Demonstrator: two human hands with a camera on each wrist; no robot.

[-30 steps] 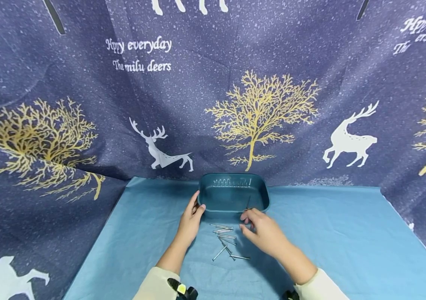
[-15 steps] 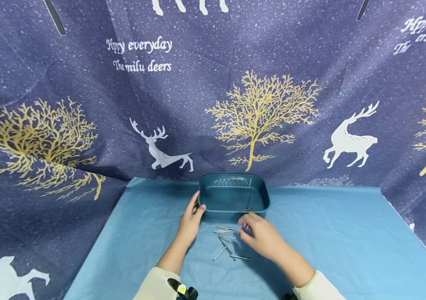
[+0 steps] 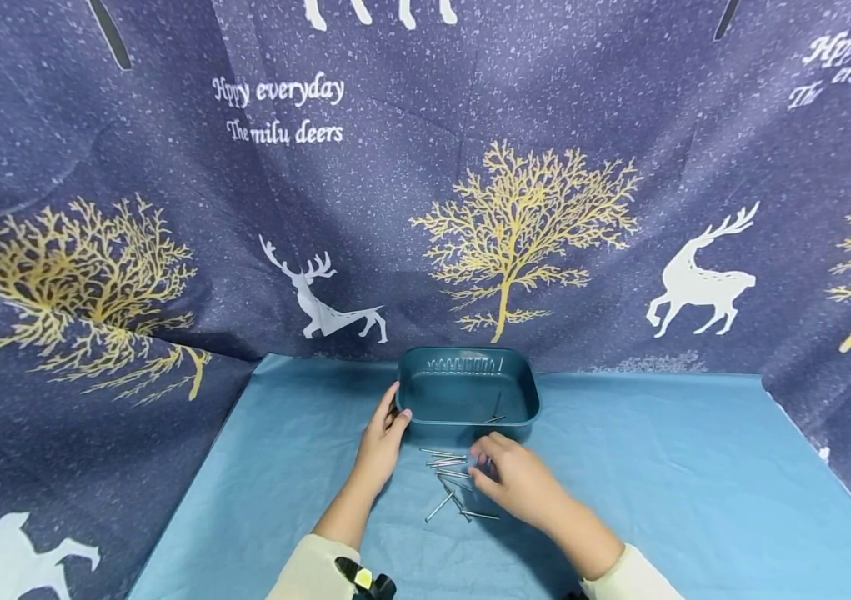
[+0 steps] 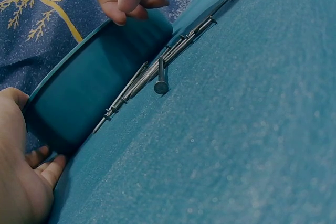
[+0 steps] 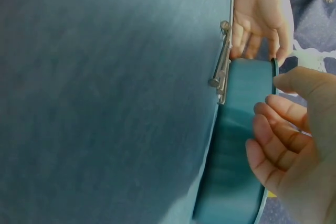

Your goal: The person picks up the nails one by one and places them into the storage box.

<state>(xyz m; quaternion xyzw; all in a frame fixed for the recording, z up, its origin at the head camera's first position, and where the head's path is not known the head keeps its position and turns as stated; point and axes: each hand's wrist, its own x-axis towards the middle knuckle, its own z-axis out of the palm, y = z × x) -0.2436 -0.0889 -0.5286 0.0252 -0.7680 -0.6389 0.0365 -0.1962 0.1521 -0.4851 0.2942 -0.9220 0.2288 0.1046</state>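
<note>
— What sits at the centre of the table?

— A scatter of steel nails (image 3: 451, 479) lies loose on the blue tablecloth (image 3: 658, 483), just in front of a dark teal plastic tray (image 3: 468, 387). A couple more nails (image 3: 496, 414) rest inside the tray, near its front right corner.

— Where are the person's hands?

— The left hand (image 3: 380, 446) grips the tray's front left corner, thumb on the rim and fingers curled against the outer wall; the left wrist view shows that hand (image 4: 21, 177) pressed to the tray's side (image 4: 89, 87). The right hand (image 3: 518, 479) hovers low over the right side of the nail pile, fingers loosely bent and slightly apart. The right wrist view shows its palm (image 5: 294, 145) empty, holding nothing, close to the tray wall (image 5: 231, 145).

— And around them?

— Cream sleeves (image 3: 312, 571) show at the bottom edge. Behind the table hangs a navy curtain (image 3: 170, 208) printed with golden trees (image 3: 518, 221), white deer (image 3: 698, 279) and the words "Hppy everyday" (image 3: 277, 90).
</note>
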